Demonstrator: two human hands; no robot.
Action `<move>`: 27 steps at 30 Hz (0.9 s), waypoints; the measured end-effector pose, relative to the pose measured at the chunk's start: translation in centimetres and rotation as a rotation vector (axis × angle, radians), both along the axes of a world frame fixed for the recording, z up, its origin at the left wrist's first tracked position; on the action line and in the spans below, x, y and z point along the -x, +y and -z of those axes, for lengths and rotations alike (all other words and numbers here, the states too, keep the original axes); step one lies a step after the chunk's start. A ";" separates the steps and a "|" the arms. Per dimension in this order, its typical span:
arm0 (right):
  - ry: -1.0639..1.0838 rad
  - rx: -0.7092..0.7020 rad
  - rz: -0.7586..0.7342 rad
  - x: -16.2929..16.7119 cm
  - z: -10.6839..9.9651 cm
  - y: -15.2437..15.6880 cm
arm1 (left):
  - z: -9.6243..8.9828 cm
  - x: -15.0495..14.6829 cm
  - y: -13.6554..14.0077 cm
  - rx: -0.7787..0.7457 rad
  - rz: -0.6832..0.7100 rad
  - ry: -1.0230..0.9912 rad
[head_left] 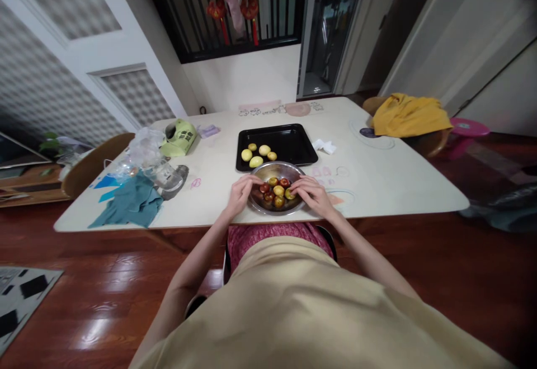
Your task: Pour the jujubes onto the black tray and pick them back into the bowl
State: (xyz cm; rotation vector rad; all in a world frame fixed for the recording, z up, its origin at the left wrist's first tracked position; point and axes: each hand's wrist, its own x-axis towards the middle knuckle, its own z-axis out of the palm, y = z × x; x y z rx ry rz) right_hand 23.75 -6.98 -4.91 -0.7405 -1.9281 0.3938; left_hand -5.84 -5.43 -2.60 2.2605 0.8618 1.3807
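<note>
A shiny metal bowl (255, 208) stands near the table's front edge, holding several small round fruits (279, 190), some yellow-green and some dark red; their exact kind is unclear. My left hand (243, 191) is closed at the bowl's left rim, fingertips reaching just over it. From the right side, my right hand (314, 193) reaches over the rim, its bent fingers closed at a yellow-green fruit (289, 194). Right behind the bowl lies a black rectangular tray (293, 137). Several pale yellow round pieces (256, 161) rest in its left part.
Crumpled white tissue (324, 146) lies right of the tray. On the left are a green tissue pack (179, 138), clear plastic bags (145, 148) and a teal cloth (130, 201). A yellow garment (409, 116) drapes over a chair at the right.
</note>
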 end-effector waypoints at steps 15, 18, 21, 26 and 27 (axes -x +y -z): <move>-0.020 -0.035 -0.005 0.5 0.4 0.2 | -2.8 -1.1 19.3 0.261 -0.362 0.530; -0.029 -0.035 -0.005 0.6 0.3 0.1 | -3.0 -2.0 20.9 0.295 -0.392 0.592; -0.027 -0.047 0.004 0.7 0.4 0.1 | -3.2 -2.5 21.6 0.307 -0.398 0.628; -0.039 -0.058 0.018 0.7 0.6 0.2 | -4.2 -2.5 21.1 0.254 -0.414 0.590; -0.039 -0.063 0.017 0.7 0.6 0.2 | -4.6 -2.3 20.9 0.236 -0.419 0.572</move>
